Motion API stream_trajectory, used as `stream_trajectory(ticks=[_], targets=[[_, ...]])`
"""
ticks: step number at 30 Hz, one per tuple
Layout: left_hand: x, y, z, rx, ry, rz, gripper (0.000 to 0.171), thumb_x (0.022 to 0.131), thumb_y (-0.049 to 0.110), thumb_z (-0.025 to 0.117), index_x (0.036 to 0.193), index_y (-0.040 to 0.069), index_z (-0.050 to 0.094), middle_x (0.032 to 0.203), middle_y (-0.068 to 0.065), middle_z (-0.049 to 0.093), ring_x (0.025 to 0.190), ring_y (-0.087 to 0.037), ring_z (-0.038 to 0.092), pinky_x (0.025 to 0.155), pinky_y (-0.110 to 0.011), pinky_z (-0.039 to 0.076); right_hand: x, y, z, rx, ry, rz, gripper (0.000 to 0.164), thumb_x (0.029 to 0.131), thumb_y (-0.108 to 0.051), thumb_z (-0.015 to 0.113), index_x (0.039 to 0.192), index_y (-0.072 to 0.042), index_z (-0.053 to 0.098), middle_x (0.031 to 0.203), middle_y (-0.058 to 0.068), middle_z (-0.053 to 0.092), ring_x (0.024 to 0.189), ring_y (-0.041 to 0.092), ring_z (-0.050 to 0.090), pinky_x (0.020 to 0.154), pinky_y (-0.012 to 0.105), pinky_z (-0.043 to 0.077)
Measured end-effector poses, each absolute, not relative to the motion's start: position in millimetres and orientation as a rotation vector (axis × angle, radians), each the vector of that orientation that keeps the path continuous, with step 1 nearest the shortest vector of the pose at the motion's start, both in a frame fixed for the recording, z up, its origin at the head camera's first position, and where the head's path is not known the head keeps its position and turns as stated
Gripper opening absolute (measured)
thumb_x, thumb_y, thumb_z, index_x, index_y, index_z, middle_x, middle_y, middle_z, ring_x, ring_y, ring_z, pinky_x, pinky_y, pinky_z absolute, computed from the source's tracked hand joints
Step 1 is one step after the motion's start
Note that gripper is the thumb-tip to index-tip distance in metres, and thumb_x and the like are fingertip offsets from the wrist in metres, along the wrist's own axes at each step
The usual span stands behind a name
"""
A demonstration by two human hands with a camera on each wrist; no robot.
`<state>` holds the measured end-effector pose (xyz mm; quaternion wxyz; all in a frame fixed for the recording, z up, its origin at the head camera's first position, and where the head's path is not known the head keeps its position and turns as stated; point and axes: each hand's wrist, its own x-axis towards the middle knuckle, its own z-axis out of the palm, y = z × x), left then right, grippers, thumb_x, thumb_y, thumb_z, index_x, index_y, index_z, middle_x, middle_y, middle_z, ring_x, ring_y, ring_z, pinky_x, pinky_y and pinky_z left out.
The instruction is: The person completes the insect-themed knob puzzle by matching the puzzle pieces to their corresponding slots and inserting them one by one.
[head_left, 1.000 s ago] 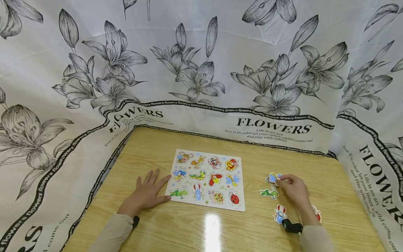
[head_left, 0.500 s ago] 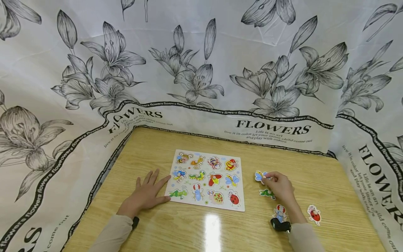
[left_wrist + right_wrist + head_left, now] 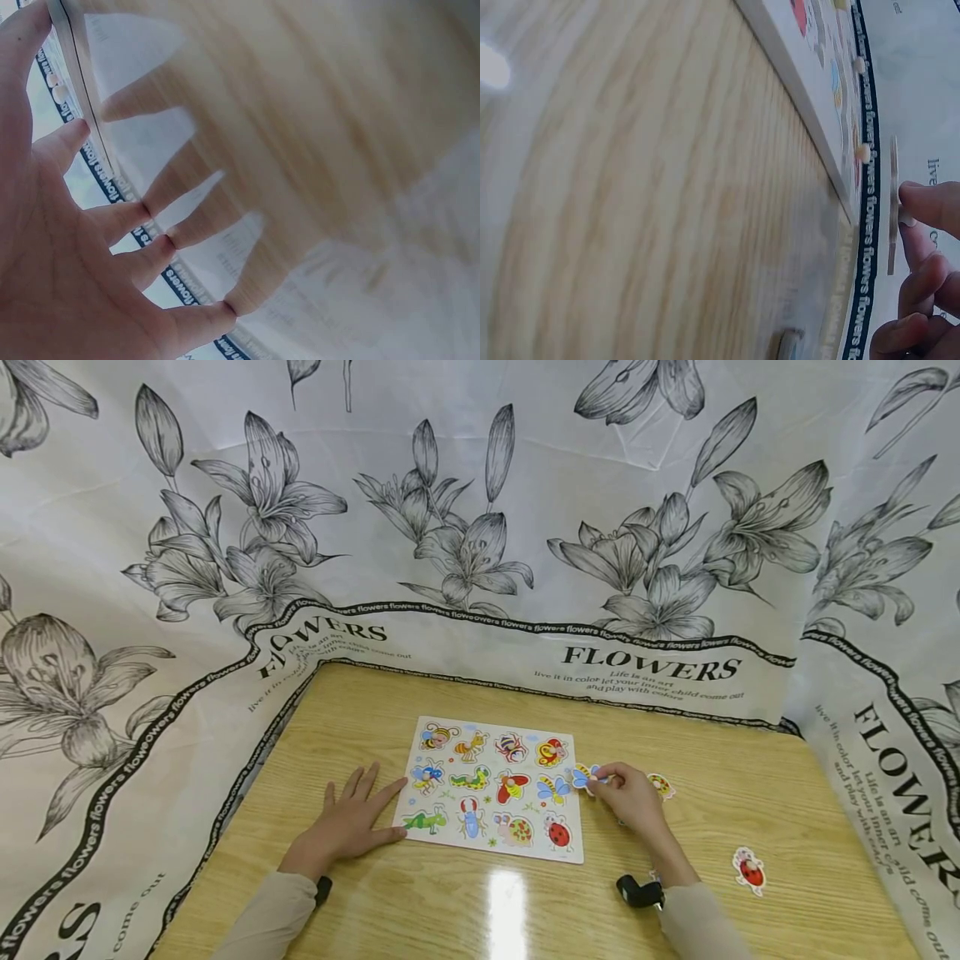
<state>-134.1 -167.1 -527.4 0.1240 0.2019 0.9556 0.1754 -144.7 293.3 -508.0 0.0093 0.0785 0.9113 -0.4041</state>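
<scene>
While the left grip (image 3: 345, 822) (spread) touches the board (image 3: 444, 837), the right grip (image 3: 633, 799) pinches a blue-winged piece (image 3: 585, 778).

Flower-printed cloth (image 3: 525, 460) — wooden table (image 3: 420, 902)

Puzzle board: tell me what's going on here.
A person's right hand holds a blue-winged bee piece, raised near the right edge of the puzzle board. The left hand rests spread on the table at the board's left. A ladybug piece lies farther right; a snail piece is partly hidden behind the right hand.
</scene>
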Motion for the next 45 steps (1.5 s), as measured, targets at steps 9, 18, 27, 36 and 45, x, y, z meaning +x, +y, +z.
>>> stream_trajectory(ticks=[9,18,27,36,45], targets=[[-135,-168,-531,0.585,2.785,0.5,0.081,0.091,0.064,0.06,0.159,0.031,0.031,0.165,-0.02,0.01,0.148,-0.046,0.008,0.104,-0.08,0.005,-151,272,-513,0.139,2.892,-1.189,0.02,0.088,-0.023,0.077,0.099,-0.007,0.071,0.066,-0.002,0.048,0.054,0.013,0.042,0.049,0.026,0.031],[-135,-168,-530,0.596,2.783,0.52,0.081,0.091,0.064,0.061,0.159,0.03,0.032,0.164,-0.021,0.011,0.148,-0.047,0.008,0.104,-0.08,0.006,-154,258,-519,0.144,2.839,-1.18,0.018,0.085,-0.022,0.079,0.095,-0.01,0.071,0.065,-0.002,0.049,0.055,0.012,0.044,0.051,0.025,0.033],[-137,-169,-534,0.591,2.778,0.494,0.083,0.09,0.069,0.057,0.159,0.032,0.03,0.165,-0.02,0.009,0.149,-0.046,0.007,0.104,-0.079,0.004,-157,252,-524,0.131,2.831,-1.116,0.017,0.086,-0.024,0.078,0.095,-0.011,0.071,0.067,-0.001,0.052,0.058,0.016,0.048,0.062,0.034,0.034],[-137,-169,-532,0.586,2.778,0.51,0.082,0.09,0.065,0.06,0.159,0.031,0.031,0.165,-0.02,0.009,0.149,-0.046,0.007,0.104,-0.079,0.004,-157,252,-528,0.124,2.821,-1.082,0.017,0.088,-0.026,0.078,0.094,-0.012,0.07,0.066,-0.001,0.053,0.058,0.017,0.049,0.063,0.035,0.033],[-136,-168,-531,0.583,2.778,0.522,0.082,0.091,0.064,0.061,0.159,0.031,0.031,0.165,-0.021,0.009,0.149,-0.046,0.007,0.104,-0.079,0.004,-156,250,-526,0.095,2.824,-1.067,0.017,0.087,-0.024,0.078,0.094,-0.01,0.071,0.067,-0.001,0.052,0.057,0.016,0.047,0.057,0.031,0.035]])
